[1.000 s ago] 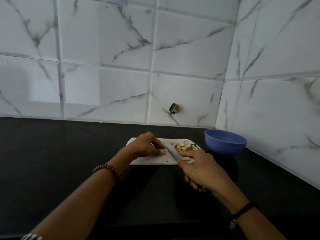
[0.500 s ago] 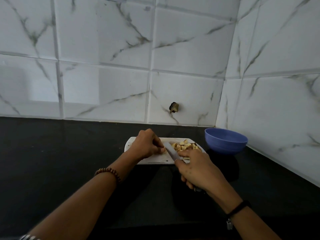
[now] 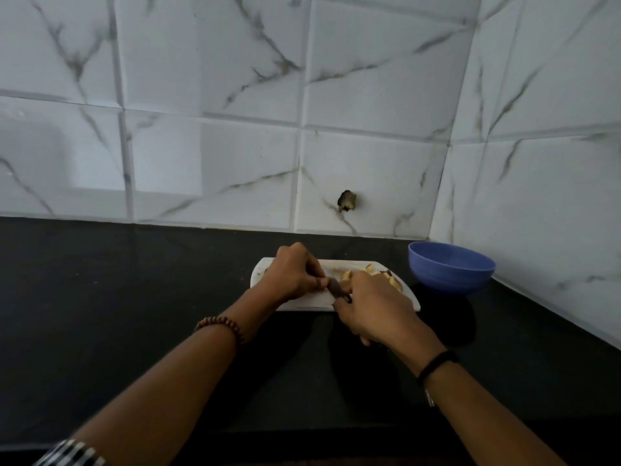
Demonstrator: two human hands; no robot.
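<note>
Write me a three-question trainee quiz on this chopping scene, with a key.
1. True or false: the round blue plastic bowl stands on the white rectangular cutting board.
2. Which hand has its grip on the metal-bladed kitchen knife? A. the left one B. the right one C. neither
3. Fill in: the pale yellow chopped pieces lie at the board's ____ end, the end nearer the bowl.
Key: 1 false, it stands on the black stone countertop beside the board. 2 B, the right hand. 3 right.
</note>
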